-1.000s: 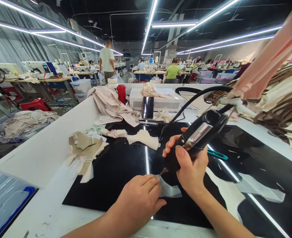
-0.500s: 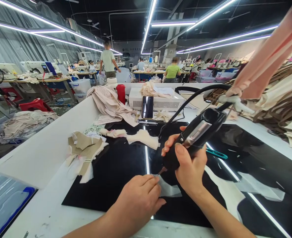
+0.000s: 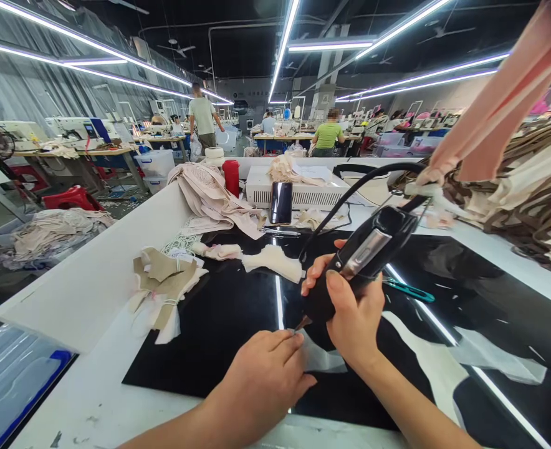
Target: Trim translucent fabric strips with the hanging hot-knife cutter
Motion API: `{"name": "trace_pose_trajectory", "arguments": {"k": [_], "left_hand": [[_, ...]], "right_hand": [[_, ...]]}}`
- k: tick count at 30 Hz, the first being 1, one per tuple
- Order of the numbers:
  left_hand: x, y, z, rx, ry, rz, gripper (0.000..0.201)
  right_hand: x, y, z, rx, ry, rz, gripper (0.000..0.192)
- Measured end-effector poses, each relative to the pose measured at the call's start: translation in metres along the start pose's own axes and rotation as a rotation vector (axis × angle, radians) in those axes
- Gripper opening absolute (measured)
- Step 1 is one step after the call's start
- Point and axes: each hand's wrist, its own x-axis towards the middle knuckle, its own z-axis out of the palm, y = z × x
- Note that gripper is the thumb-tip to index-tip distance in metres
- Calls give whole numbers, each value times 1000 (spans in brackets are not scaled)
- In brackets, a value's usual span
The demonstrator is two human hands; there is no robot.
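Observation:
My right hand grips a black corded hand tool with a silver panel, tip pointing down at a small translucent white fabric piece. My left hand lies flat with its fingers pressing that piece onto the glossy black work surface. The tool's tip sits just above my left fingertips. The tool's black cable arcs up and back to the right.
Beige fabric bundles and cut pieces lie on the left. Teal scissors, a phone, a white box and a red cup are behind. Stacked fabric piles at right. People work at far tables.
The tool and my right hand have shifted slightly left and down toward my left fingers. My left hand stays on the fabric piece.

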Motion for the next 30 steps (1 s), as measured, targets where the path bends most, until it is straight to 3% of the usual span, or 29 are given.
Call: {"name": "trace_pose_trajectory", "arguments": {"k": [14, 21, 30], "left_hand": [[-3, 0, 2, -2, -28, -3, 27], [0, -1, -6, -31, -78, 10, 23], [2, -2, -10, -15, -88, 22, 21]], "right_hand": [[0, 2, 6, 9, -18, -6, 27], [0, -14, -14, 4, 36, 23, 44], [-12, -43, -55, -94, 9, 18, 39]]}}
